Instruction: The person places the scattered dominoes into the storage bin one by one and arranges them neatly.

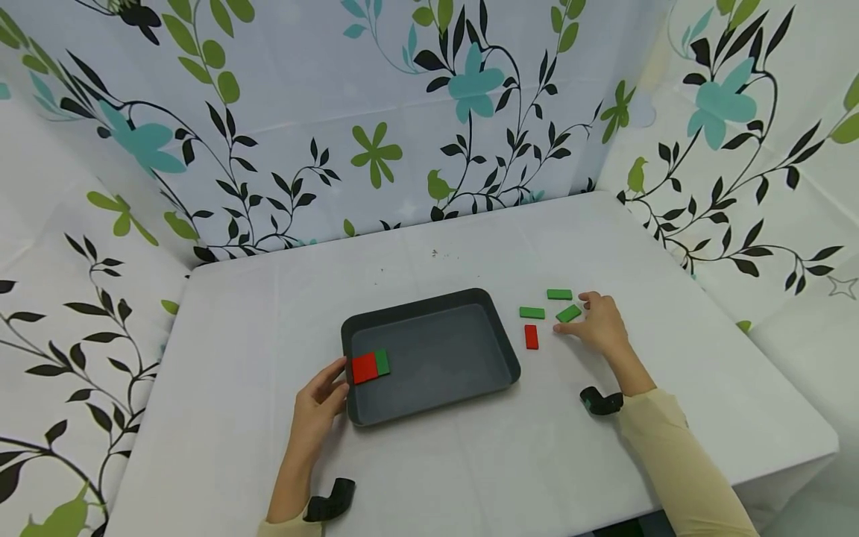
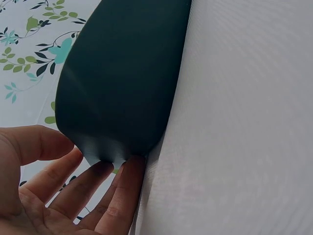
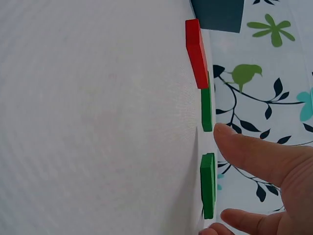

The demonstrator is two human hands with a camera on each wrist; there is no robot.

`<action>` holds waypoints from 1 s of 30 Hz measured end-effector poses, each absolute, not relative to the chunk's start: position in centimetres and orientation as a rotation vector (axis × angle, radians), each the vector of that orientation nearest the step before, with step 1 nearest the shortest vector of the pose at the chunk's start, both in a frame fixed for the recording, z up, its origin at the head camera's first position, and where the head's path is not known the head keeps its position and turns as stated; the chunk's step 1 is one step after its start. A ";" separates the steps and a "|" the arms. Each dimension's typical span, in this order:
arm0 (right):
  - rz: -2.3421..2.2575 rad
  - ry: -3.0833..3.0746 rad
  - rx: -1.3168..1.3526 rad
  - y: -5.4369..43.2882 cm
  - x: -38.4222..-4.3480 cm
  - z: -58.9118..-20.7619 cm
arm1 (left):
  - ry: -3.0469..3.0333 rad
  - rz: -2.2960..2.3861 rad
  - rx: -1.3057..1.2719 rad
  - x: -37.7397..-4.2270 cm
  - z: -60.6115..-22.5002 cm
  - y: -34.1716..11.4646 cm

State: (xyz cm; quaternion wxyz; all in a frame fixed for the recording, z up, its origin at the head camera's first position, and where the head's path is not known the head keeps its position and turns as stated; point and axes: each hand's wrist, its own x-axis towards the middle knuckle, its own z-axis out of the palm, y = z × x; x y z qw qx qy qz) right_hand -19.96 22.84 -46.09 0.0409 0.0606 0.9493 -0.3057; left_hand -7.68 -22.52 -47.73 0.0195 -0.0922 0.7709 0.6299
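Note:
A dark grey tray (image 1: 443, 403) lies on the white table. My left hand (image 1: 318, 406) touches its left end with the fingertips, the thumb near the rim in the left wrist view. Inside the tray's left side, red blocks (image 1: 365, 368) lie flush against a green block (image 1: 382, 362). To the right of the tray, my right hand (image 1: 599, 324) hovers with thumb and fingers spread around a tilted green block (image 1: 568, 313), without visibly gripping it. Two more green blocks (image 1: 559, 294) and a red block (image 1: 532, 337) lie beside it. The right wrist view shows a gap between thumb and green block (image 3: 208, 186).
A white cloth covers the table (image 1: 456, 470). Patterned curtains (image 1: 376, 89) with leaves and flowers stand along its back and both sides. Each wrist bears a black camera mount (image 1: 600, 401).

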 end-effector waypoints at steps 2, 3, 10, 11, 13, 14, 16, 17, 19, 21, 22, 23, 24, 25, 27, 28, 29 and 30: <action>-0.929 2.902 0.205 22.9 -20.0 -46.3 | 2.387 1.956 -0.291 -7.7 -47.7 -22.5; -0.929 2.900 0.213 23.0 -20.0 -46.3 | 2.384 1.956 -0.295 -7.7 -47.7 -22.5; -0.973 2.929 0.243 23.0 -19.9 -46.8 | 2.389 1.958 -0.287 -7.7 -47.7 -22.5; -0.977 2.938 0.242 23.0 -19.8 -46.9 | 2.388 1.960 -0.284 -7.7 -47.6 -22.5; -0.985 2.951 0.242 23.0 -19.8 -47.0 | 2.384 1.964 -0.283 -7.7 -47.6 -22.5; -0.987 2.957 0.244 22.9 -19.8 -47.0 | 2.383 1.963 -0.283 -7.7 -47.6 -22.5; -0.992 2.968 0.251 22.9 -19.8 -47.1 | 2.379 1.965 -0.285 -7.7 -47.6 -22.5; -0.995 2.975 0.255 22.9 -19.8 -47.2 | 2.377 1.965 -0.287 -7.7 -47.6 -22.5; -0.999 2.989 0.258 22.8 -19.7 -47.2 | 2.378 1.964 -0.288 -7.7 -47.6 -22.5; -1.012 3.000 0.266 22.8 -19.7 -47.3 | 2.378 1.962 -0.292 -7.7 -47.6 -22.5; -1.021 3.004 0.273 22.8 -19.7 -47.4 | 2.380 1.960 -0.293 -7.7 -47.6 -22.5; -1.028 3.009 0.277 22.8 -19.7 -47.5 | 2.381 1.959 -0.295 -7.7 -47.6 -22.5; -1.041 3.009 0.288 22.8 -19.7 -47.5 | 2.383 1.959 -0.296 -7.7 -47.6 -22.5; -1.055 3.011 0.298 22.8 -19.7 -47.5 | 2.386 1.959 -0.296 -7.8 -47.6 -22.5; -1.080 3.014 0.326 22.8 -19.7 -47.6 | 2.397 1.960 -0.292 -7.8 -47.6 -22.5; -1.100 3.013 0.343 22.8 -19.7 -47.6 | 2.402 1.961 -0.286 -7.8 -47.6 -22.5; -1.122 3.011 0.360 22.8 -19.7 -47.6 | 2.407 1.962 -0.282 -7.8 -47.7 -22.5; -1.144 3.010 0.377 22.8 -19.7 -47.5 | 2.409 1.962 -0.278 -7.8 -47.6 -22.5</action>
